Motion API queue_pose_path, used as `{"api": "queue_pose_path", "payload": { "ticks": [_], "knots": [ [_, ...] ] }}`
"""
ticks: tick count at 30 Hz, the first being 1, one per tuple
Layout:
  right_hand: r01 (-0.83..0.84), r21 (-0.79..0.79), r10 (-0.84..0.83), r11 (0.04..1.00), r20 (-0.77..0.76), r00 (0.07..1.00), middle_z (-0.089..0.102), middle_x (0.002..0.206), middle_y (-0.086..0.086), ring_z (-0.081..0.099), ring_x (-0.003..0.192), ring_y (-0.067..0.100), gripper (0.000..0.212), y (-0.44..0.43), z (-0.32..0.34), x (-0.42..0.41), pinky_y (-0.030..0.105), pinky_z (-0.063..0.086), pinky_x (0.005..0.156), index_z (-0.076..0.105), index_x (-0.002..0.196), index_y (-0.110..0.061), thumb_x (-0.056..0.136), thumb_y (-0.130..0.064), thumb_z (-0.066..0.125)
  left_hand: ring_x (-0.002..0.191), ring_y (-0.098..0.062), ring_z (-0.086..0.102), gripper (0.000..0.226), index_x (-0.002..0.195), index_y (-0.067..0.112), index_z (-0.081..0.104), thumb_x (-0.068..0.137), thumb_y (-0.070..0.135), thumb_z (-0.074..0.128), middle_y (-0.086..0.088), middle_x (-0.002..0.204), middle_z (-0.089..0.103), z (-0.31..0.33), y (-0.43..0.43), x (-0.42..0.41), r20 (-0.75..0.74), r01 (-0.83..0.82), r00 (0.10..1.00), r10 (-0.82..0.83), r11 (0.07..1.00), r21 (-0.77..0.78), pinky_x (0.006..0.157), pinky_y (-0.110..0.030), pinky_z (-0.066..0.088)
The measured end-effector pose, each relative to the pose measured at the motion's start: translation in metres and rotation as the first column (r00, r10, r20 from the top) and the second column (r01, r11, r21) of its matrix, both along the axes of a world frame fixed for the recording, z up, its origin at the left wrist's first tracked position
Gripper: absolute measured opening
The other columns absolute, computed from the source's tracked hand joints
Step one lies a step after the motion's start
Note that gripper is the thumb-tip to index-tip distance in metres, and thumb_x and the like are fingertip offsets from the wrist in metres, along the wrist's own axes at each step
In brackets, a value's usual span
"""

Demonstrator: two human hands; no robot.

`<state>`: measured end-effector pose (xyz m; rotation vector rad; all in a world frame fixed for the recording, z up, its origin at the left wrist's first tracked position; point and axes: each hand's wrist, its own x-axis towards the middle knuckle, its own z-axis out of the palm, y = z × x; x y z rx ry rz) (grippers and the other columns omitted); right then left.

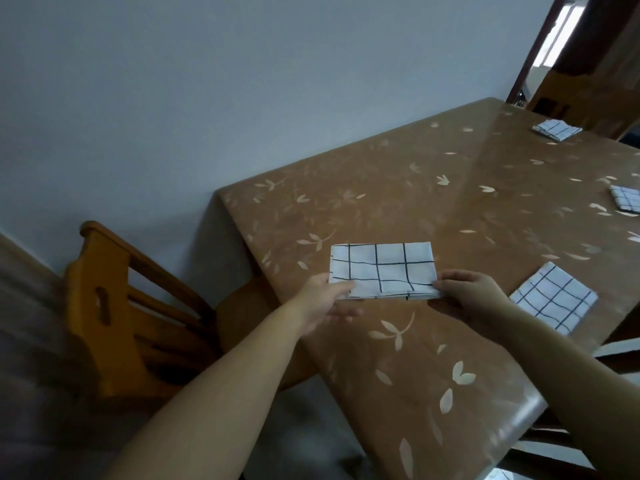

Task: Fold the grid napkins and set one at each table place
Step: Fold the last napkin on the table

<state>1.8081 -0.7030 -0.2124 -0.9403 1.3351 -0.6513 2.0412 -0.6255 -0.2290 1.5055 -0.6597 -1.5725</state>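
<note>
Grid napkin [381, 270], folded to a long strip, lay flat on the table [433, 375] close to its left edge. Left hand [325, 299] pinched the strip's near left corner, thumb on top. Right hand [467, 296] pinched the near right corner, fingers curled over the layered edge. Second napkin [554, 299], folded square, sat at the table's near right edge. Third napkin [625, 199] lay farther along that right side, cut off by the frame. Fourth napkin [556, 129] lay at the table's far end. Wooden chair [114, 306] stood tucked at the table's left side.
</note>
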Motion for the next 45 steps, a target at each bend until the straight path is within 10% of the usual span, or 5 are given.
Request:
{"api": "queue_pose_path", "payload": {
  "ticks": [5, 17, 23, 32, 45],
  "knots": [
    [-0.138, 0.142, 0.141, 0.98, -0.014, 0.99, 0.071, 0.097, 0.015, 0.068, 0.083, 0.025, 0.017, 0.009, -0.037, 0.015, 0.033, 0.057, 0.071, 0.064, 0.104, -0.003, 0.09, 0.004, 0.059, 0.062, -0.014, 0.068, 0.021, 0.116, 0.02, 0.06, 0.098, 0.013, 0.052, -0.005, 0.093, 0.072, -0.028, -0.001, 0.012, 0.12, -0.138, 0.984, 0.131, 0.989, 0.056, 0.055, -0.025, 0.053],
    [-0.25, 0.295, 0.248, 0.922, 0.044, 0.968, 0.07, 0.088, 0.016, 0.063, 0.066, 0.021, 0.021, 0.0, -0.079, 0.058, 0.02, 0.046, 0.045, 0.065, 0.106, 0.002, 0.089, -0.01, 0.065, 0.096, -0.022, 0.067, 0.022, 0.114, 0.022, 0.064, 0.1, 0.015, 0.049, -0.004, 0.104, 0.071, -0.038, -0.001, 0.052, 0.182, -0.267, 0.954, 0.236, 0.949, 0.166, 0.076, -0.033, 0.055],
    [-0.18, 0.187, 0.16, 0.966, 0.118, 0.98, 0.063, 0.064, 0.011, 0.063, 0.057, 0.015, 0.011, -0.023, -0.076, 0.114, 0.025, 0.055, 0.056, 0.057, 0.08, -0.005, 0.09, -0.003, 0.063, 0.102, -0.026, 0.066, 0.039, 0.125, 0.02, 0.057, 0.098, 0.047, 0.048, -0.005, 0.104, 0.071, -0.051, -0.034, 0.096, -0.166, -0.586, 0.783, 0.599, 0.801, 0.122, 0.09, -0.042, 0.052],
    [0.029, 0.333, -0.045, 0.942, 0.039, 0.998, 0.068, 0.081, 0.016, 0.071, 0.059, 0.018, 0.013, -0.044, -0.124, 0.212, 0.028, 0.057, 0.049, 0.054, 0.083, -0.005, 0.089, 0.001, 0.064, 0.097, -0.019, 0.067, 0.046, 0.145, 0.023, 0.04, 0.101, 0.034, 0.048, 0.002, 0.115, 0.062, -0.086, -0.049, 0.148, 0.137, -0.422, 0.905, 0.403, 0.891, 0.166, 0.088, -0.039, 0.054],
    [-0.078, 0.347, 0.101, 0.935, -0.046, 0.994, 0.07, 0.089, 0.018, 0.071, 0.069, 0.022, 0.013, -0.053, -0.127, 0.24, 0.028, 0.056, 0.047, 0.058, 0.102, 0.001, 0.09, 0.0, 0.062, 0.106, -0.015, 0.058, 0.042, 0.136, 0.029, 0.05, 0.095, 0.025, 0.053, 0.006, 0.107, 0.061, -0.1, -0.054, 0.171, 0.42, -0.299, 0.876, 0.239, 0.951, 0.083, 0.098, -0.036, 0.047]
  ]
}}
